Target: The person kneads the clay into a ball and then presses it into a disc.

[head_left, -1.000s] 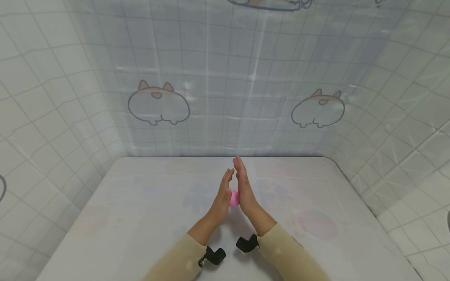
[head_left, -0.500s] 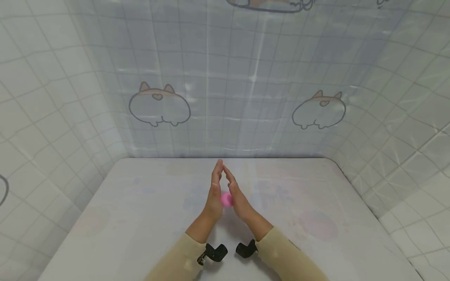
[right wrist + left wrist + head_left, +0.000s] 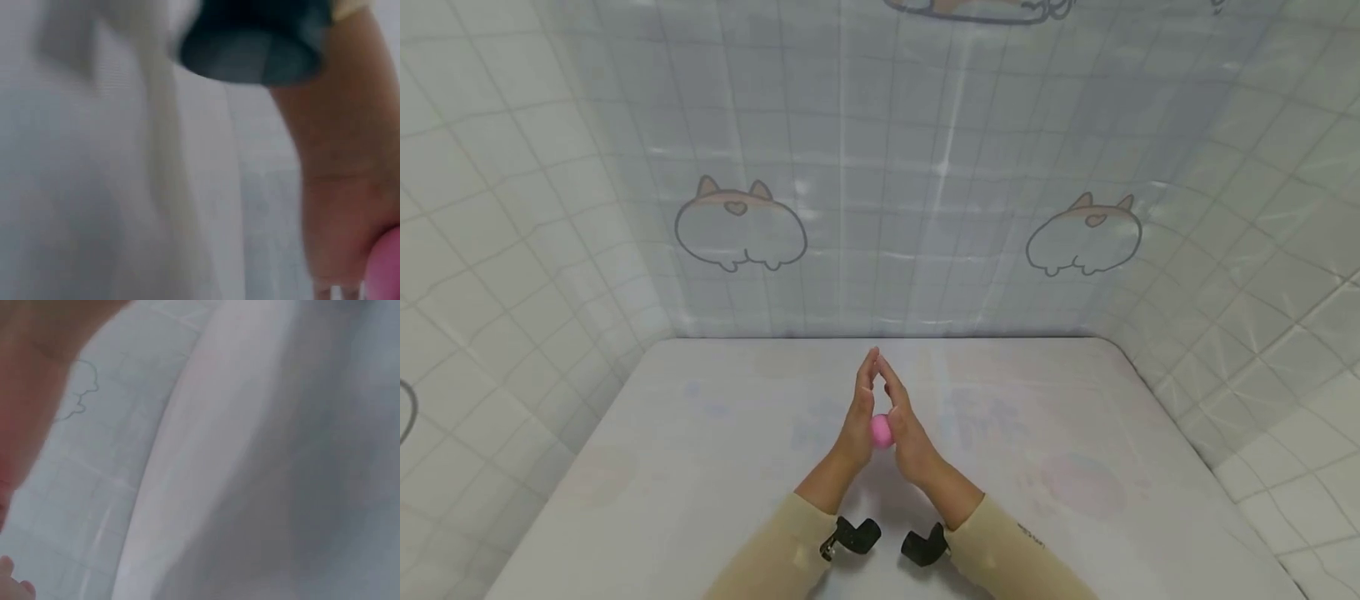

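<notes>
A small, smooth pink ball [image 3: 882, 431] sits between the palms in the head view, pressed from both sides near the heels of the hands. My left hand [image 3: 857, 425] has its fingers straight and pointing away from me. Mirroring it, my right hand [image 3: 911, 433] leans in from the other side, and the fingertips meet at the top like a steep roof. Part of the pink ball [image 3: 384, 269] also shows at the lower right of the right wrist view, beside a palm. Blurred skin fills the left side of the left wrist view.
Both hands are over a pale table [image 3: 700, 483] with faint coloured prints. A grid-patterned curtain [image 3: 865, 167] with cartoon animals stands along the back and sides. Black wrist cameras [image 3: 858, 536] stick out inward from the beige sleeves [image 3: 782, 550].
The hands and ball have shifted slightly left and nearer to me. The right fingertips reached farther at first, then the left; now they are about level and touch at the tips.
</notes>
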`<state>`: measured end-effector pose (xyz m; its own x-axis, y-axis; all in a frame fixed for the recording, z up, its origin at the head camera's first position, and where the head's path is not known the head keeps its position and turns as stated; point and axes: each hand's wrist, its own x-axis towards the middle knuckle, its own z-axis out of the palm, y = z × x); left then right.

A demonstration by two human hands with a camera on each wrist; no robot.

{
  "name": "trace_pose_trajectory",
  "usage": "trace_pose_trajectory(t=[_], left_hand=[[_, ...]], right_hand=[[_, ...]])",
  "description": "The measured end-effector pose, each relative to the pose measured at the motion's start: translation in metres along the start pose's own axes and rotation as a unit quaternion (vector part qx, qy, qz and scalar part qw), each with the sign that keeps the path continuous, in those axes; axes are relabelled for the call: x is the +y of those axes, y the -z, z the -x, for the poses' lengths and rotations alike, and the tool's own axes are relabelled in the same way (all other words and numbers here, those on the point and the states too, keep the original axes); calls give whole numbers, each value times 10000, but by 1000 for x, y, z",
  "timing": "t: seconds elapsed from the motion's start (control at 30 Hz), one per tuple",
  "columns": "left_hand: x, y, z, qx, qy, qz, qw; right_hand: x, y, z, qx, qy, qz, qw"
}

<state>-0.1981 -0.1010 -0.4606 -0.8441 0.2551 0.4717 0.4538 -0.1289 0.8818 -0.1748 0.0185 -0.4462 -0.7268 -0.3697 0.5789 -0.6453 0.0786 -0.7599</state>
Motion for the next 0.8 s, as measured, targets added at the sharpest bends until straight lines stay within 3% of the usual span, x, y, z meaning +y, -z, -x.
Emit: trace_pose_trajectory(t=[0.1,0.27,0.5,0.6,0.8], left_hand=[[-1,-4,5,-248,219,-146,9993],[-2,-11,11,-707,280,-277,9967],[2,-14,18,-1128,303,125,9931],[6,-14,17,-1081,243,492,9926],[20,-14,10,-639,-35,1096,9919]], right_hand=[[-4,4,-2,243,-24,146,9996],[-4,12,-6,591,-316,303,9973],[9,21,-7,899,-505,417,9938],[14,23,-6,857,-652,466,9931],[17,21,-3,567,-1099,261,9920]])
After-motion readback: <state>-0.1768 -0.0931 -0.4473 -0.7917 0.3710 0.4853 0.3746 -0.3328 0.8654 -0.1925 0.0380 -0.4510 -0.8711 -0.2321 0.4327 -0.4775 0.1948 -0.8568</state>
